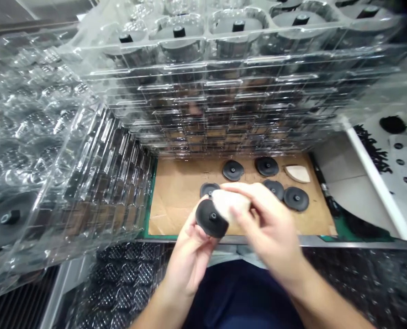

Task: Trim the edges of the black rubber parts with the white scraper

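My left hand [186, 256] is closed around a round black plastic disc [208, 224] with a small central stub facing up. In my right hand [275, 228] a white pad [226, 201] is pinched, its edge overlapping the top of that disc; motion blurs it, and its material is unclear. Just behind the held disc lies another black disc [208, 188], partly covered. More black discs rest on the cardboard [172, 196], among them one disc at the back [266, 166] and one at the right [296, 199]. An off-white pad [298, 173] lies near them.
A tall stack of clear plastic trays [217, 87] rises behind the cardboard, with black discs in its top pockets. A second tray stack [69, 160] stands at left. On the right are a white divider [374, 176] and small black parts [372, 148] on a pale surface.
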`<action>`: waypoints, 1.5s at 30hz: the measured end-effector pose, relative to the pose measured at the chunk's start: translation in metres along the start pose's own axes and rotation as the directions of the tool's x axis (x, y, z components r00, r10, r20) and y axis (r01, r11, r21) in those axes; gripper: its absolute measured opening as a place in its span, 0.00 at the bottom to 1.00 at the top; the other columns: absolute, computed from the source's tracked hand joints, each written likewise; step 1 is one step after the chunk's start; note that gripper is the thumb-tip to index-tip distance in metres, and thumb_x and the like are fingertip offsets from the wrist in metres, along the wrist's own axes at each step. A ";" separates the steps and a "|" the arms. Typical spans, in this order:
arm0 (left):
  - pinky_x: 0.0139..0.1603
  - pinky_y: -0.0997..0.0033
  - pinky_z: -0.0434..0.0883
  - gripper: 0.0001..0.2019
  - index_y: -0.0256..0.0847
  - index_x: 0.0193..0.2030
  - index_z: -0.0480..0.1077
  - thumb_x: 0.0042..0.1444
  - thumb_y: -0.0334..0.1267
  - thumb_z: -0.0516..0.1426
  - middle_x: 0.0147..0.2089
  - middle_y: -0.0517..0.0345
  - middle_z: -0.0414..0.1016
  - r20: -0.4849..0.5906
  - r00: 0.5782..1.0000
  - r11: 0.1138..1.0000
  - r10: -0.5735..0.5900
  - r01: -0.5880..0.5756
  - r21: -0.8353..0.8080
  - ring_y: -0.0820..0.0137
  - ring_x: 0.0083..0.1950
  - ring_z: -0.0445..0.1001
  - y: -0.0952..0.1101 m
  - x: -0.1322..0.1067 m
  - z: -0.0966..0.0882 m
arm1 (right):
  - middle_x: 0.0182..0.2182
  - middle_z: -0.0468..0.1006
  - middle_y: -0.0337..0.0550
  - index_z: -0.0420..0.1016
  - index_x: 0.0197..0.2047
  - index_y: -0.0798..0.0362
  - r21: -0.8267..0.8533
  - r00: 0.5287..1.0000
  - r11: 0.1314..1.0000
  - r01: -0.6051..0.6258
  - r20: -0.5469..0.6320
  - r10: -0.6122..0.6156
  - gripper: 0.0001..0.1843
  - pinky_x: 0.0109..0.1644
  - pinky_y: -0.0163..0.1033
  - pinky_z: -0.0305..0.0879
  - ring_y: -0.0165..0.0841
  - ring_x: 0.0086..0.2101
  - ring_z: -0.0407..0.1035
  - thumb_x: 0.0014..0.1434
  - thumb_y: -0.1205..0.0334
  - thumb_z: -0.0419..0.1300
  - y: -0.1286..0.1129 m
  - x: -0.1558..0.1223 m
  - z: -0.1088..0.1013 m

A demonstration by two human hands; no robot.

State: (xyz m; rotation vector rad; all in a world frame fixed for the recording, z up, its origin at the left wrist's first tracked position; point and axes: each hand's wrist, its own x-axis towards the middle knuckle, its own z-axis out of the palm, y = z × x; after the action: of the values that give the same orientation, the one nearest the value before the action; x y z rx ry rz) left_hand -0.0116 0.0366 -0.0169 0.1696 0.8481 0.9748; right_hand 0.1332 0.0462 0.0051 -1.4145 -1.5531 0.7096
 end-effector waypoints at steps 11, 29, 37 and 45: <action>0.40 0.76 0.73 0.18 0.39 0.43 0.76 0.42 0.33 0.68 0.35 0.56 0.79 0.004 1.000 0.990 -0.007 0.007 0.141 0.71 0.35 0.76 0.001 -0.001 0.007 | 0.38 0.77 0.47 0.72 0.47 0.57 0.091 0.990 0.990 0.109 0.080 -0.117 0.13 0.45 0.39 0.69 0.33 0.39 0.71 0.63 0.71 0.50 -0.026 0.005 0.006; 0.52 0.66 0.72 0.31 0.44 0.53 0.72 0.38 0.33 0.69 0.50 0.51 0.78 -0.024 0.999 0.965 0.021 -0.014 0.263 0.58 0.52 0.74 -0.002 -0.003 0.027 | 0.36 0.78 0.45 0.74 0.43 0.56 0.117 0.992 0.986 0.123 0.007 -0.125 0.11 0.44 0.36 0.70 0.31 0.37 0.72 0.63 0.70 0.52 -0.023 0.006 -0.013; 0.41 0.82 0.73 0.28 0.46 0.47 0.75 0.36 0.26 0.69 0.46 0.58 0.80 -0.080 0.996 0.980 -0.037 0.052 0.194 0.72 0.42 0.77 0.001 0.000 0.034 | 0.29 0.76 0.40 0.76 0.39 0.54 -0.038 0.976 0.999 0.025 0.217 -0.016 0.09 0.31 0.32 0.67 0.28 0.27 0.70 0.61 0.70 0.55 -0.012 -0.014 -0.044; 0.41 0.80 0.74 0.24 0.47 0.47 0.75 0.42 0.23 0.64 0.47 0.60 0.79 -0.075 0.996 0.985 0.049 -0.036 0.170 0.70 0.42 0.78 0.002 0.003 0.041 | 0.30 0.77 0.41 0.75 0.40 0.54 0.005 0.981 0.997 0.083 0.176 -0.082 0.09 0.32 0.31 0.69 0.28 0.28 0.71 0.61 0.69 0.53 -0.014 -0.008 -0.044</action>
State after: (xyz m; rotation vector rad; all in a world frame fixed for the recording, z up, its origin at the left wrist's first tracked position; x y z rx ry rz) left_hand 0.0167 0.0495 0.0101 0.2965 1.0033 0.9545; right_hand 0.1652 0.0289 0.0344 -1.3095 -1.7394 0.8000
